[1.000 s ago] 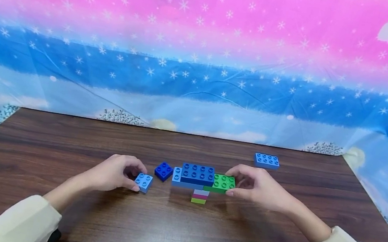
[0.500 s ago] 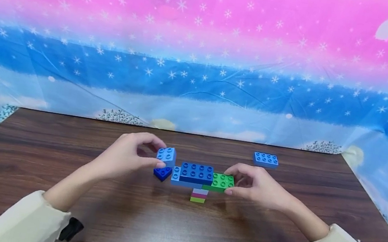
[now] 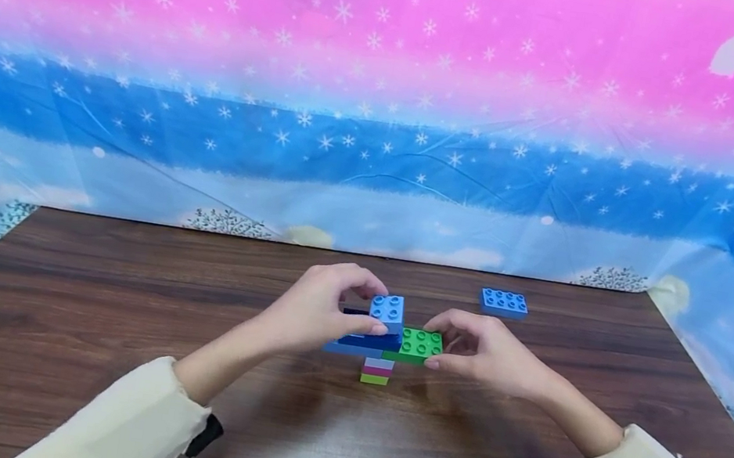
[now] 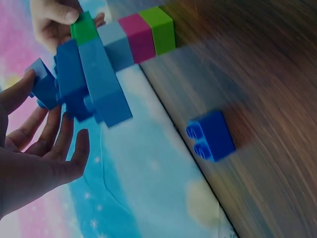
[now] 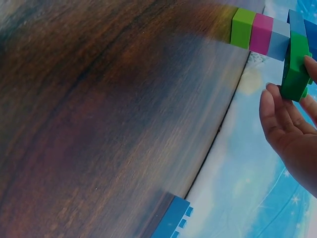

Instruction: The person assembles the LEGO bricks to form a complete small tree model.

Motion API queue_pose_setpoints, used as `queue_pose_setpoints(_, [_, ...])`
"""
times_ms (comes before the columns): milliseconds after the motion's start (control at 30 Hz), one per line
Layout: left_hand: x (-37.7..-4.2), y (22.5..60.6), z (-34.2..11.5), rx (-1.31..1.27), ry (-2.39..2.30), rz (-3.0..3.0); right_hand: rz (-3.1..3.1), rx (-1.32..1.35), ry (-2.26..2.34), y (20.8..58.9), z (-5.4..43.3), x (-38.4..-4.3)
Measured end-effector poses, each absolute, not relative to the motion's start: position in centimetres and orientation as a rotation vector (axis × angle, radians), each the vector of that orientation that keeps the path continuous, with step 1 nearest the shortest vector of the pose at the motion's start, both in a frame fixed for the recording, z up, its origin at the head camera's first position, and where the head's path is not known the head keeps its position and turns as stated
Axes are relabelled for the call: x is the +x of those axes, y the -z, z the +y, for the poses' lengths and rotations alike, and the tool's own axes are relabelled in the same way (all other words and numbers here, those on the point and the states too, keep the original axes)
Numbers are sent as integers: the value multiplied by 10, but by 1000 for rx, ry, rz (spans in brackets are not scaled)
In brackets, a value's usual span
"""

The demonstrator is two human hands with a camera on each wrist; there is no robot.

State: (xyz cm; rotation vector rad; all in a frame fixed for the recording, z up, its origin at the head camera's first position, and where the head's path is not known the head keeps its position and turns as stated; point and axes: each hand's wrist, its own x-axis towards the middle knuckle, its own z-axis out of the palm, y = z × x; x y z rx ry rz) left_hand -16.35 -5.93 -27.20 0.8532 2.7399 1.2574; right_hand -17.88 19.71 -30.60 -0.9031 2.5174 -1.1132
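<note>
My left hand (image 3: 320, 305) pinches a light blue square brick (image 3: 387, 310) at the right end of the dark blue brick (image 4: 71, 69) on top of a stack. Whether the two bricks touch, I cannot tell. In the left wrist view the pinched brick looks tilted. Below the dark blue brick, a long light blue brick (image 4: 101, 79) and a green brick (image 3: 421, 343) lie end to end. A narrow column of pale, magenta and lime (image 3: 374, 380) bricks bears them. My right hand (image 3: 487, 350) grips the green brick's outer end between thumb and fingers.
A loose small dark blue brick (image 4: 218, 136) lies on the wooden table (image 3: 112, 317), hidden by my left hand in the head view. At the back right lies a blue eight-stud brick (image 3: 504, 303). A patterned cloth (image 3: 380, 144) hangs behind the table.
My left hand has lifted the light blue square brick off the table and carried it right, past the loose dark blue brick, to the stack's top. My right hand stays on the green brick.
</note>
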Motion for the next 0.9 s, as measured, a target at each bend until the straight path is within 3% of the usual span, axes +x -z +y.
queue_pose_setpoints(900, [-165,280,-22,831,-1271,2727,2419,-955,1196,309,202,-181])
